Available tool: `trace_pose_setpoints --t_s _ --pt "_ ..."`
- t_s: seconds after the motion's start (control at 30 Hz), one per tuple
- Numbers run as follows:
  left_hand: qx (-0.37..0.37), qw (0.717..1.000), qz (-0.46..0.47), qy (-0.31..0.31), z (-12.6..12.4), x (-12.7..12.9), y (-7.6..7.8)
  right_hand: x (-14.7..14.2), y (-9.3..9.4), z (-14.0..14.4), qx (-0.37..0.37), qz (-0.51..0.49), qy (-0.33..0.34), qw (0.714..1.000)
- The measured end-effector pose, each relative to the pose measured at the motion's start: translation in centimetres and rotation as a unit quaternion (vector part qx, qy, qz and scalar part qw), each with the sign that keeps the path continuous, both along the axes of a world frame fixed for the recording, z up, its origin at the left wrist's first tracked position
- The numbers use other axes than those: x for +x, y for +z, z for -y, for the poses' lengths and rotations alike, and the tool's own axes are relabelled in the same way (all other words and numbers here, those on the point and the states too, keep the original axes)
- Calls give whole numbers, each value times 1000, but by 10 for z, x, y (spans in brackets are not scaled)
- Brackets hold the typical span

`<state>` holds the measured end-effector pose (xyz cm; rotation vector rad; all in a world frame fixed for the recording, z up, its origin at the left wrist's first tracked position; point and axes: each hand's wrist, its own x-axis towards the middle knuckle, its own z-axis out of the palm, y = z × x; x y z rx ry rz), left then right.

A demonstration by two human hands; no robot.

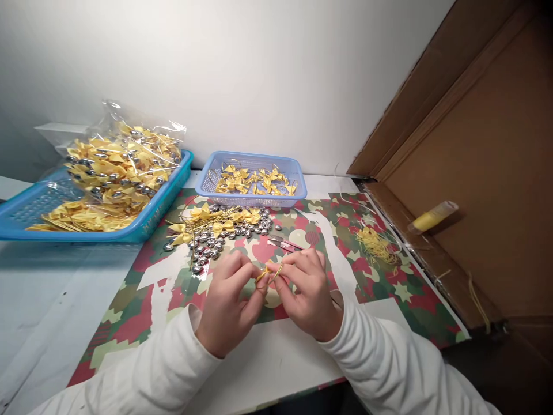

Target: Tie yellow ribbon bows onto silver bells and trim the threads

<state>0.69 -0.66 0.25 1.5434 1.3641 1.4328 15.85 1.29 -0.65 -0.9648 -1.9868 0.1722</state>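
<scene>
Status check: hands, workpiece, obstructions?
Left hand and right hand both pinch one yellow ribbon piece. Scissors lie just beyond, apart. Nothing blocking.

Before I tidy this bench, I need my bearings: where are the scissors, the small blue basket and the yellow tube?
scissors (283, 242), head view, on the blades.
small blue basket (250, 200), head view, on its front wall.
yellow tube (432, 218), head view, on the tube's middle, against the cardboard.
</scene>
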Motion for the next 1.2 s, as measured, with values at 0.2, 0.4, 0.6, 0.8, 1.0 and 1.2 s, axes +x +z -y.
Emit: trace_pose_setpoints --t_s 0.2,0.4,0.6,0.8,1.0,1.2 --pt "18 999 -25 -23 1 -1 -1 1 -2 -2 54 22 10 998" --pt "-13 999 -31 -43 -3 0 -2 -2 2 2 60 -85 24 994" --pt "-119 991 22 -57 -10 -5 -13 0 6 -1 -83 -275 83 954" --pt "-143 987 24 -68 -11 -5 -14 -1 3 -2 -146 -337 153 918" --pt "-228 957 138 -111 -8 -5 -13 3 2 -1 -148 -299 162 929" --pt "-229 946 182 -140 -8 -4 -8 1 -3 3 -245 -318 194 895"
